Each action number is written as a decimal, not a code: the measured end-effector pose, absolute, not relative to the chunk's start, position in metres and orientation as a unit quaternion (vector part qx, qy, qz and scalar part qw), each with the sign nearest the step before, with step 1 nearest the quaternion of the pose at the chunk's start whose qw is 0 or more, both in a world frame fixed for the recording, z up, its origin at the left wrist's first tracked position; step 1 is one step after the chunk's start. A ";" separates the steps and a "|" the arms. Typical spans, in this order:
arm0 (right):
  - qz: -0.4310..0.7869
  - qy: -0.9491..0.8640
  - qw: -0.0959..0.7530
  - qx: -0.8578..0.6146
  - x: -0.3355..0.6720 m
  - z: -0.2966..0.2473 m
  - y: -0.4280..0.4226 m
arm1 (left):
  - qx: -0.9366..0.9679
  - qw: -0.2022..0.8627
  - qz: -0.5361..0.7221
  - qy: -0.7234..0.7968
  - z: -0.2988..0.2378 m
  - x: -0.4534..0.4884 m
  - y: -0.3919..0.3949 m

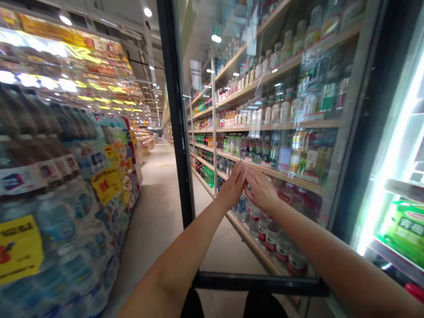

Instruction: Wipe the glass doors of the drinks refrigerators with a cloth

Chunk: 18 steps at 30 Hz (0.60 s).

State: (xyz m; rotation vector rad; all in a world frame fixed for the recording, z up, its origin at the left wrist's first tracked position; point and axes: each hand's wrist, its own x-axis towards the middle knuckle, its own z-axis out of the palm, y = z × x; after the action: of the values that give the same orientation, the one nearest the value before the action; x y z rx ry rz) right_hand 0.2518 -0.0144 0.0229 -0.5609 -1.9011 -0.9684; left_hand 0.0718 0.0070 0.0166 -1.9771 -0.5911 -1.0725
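My left hand (232,186) and my right hand (261,187) are stretched out ahead of me, in front of a glass door (205,229) with a black frame. Their fingers are bent and drawn together, and the fingertips meet at one spot close to the pane. Anything between them is too small or hidden to make out. Whether the fingertips press on the glass I cannot tell. Shelves of drinks bottles (270,236) show in the pane around and behind both hands.
At the left stand stacked packs of bottled drinks (56,216) with yellow price signs (106,183). A tiled aisle (152,176) runs between them and the door. On the right is a lit cooler (387,145) holding a green package (404,229). My dark-clad legs (265,304) are below the door.
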 end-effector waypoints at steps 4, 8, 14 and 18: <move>-0.362 -0.779 0.455 -0.233 0.236 0.009 -0.008 | -0.753 0.416 -0.414 -0.299 0.009 0.054 0.000; -0.364 -0.774 0.465 -0.230 0.248 0.010 -0.008 | -0.723 0.441 -0.375 -0.376 -0.005 0.032 0.001; -0.389 -0.666 0.574 -0.275 0.282 0.039 0.000 | -0.650 0.465 -0.458 -0.390 0.030 0.035 0.009; -0.379 -0.690 0.539 -0.300 0.268 0.025 -0.002 | -0.624 0.450 -0.505 -0.391 0.079 0.045 0.012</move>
State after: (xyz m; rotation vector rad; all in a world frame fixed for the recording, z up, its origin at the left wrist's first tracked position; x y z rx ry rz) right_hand 0.2678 -0.0015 0.0250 -0.7131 -1.6404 -0.9006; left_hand 0.0451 0.0123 0.0795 -1.5419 -0.9671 -1.2493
